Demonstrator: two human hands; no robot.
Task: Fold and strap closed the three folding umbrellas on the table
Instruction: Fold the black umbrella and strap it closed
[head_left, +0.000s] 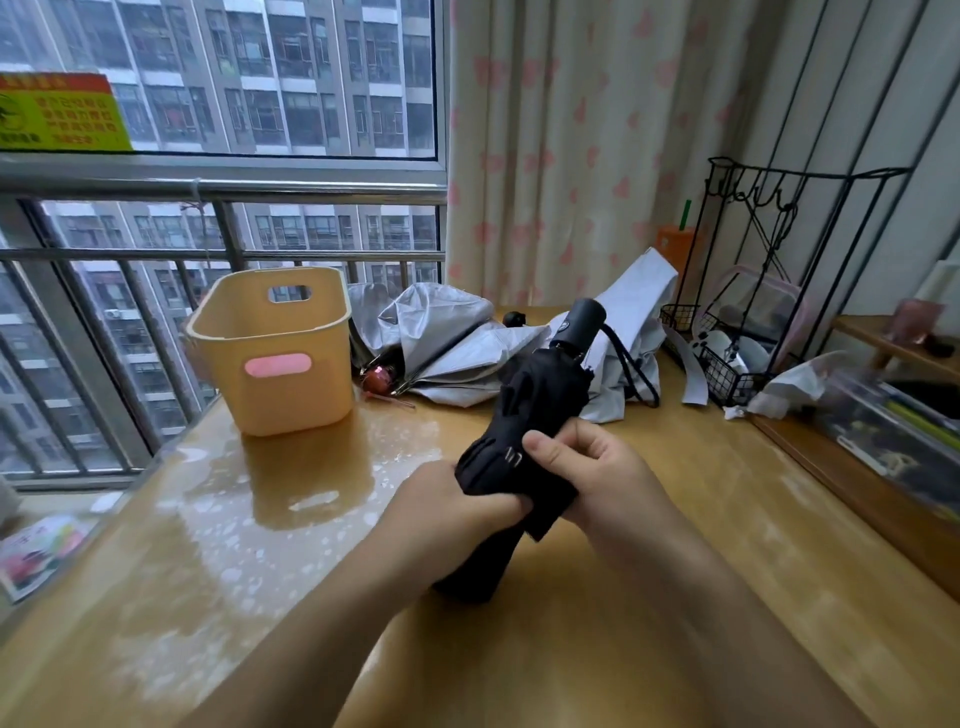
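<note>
Black umbrella (540, 395), one, clasped by left grip (452, 501), right grip (587, 467); two silver umbrellas (441, 338) (631, 312) behind.

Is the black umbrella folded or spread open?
Folded. The black umbrella is bundled into a narrow roll, gripped by the left hand and right hand. Strapped or not: cannot tell.
</note>
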